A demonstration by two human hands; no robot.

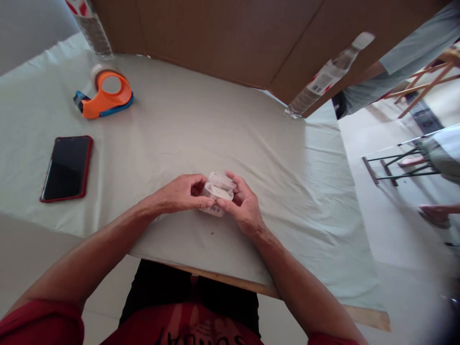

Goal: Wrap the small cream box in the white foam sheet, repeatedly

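Both my hands meet over the middle of the cloth-covered table point(215, 120), near its front edge. Between them is a small clear plastic case point(218, 190) with something white inside. My left hand point(179, 194) pinches its left side with thumb and fingers. My right hand point(242, 203) wraps the right side, thumb on the near face and fingers curled over the top. What is inside the case is too small to make out.
A red-cased phone point(67, 167) lies face up at the left. An orange and blue tape dispenser point(106, 96) sits at the back left. Two plastic bottles point(325, 76) point(91, 26) stand by a cardboard wall point(233, 38). Another person's feet point(434, 213) and chairs are at the right.
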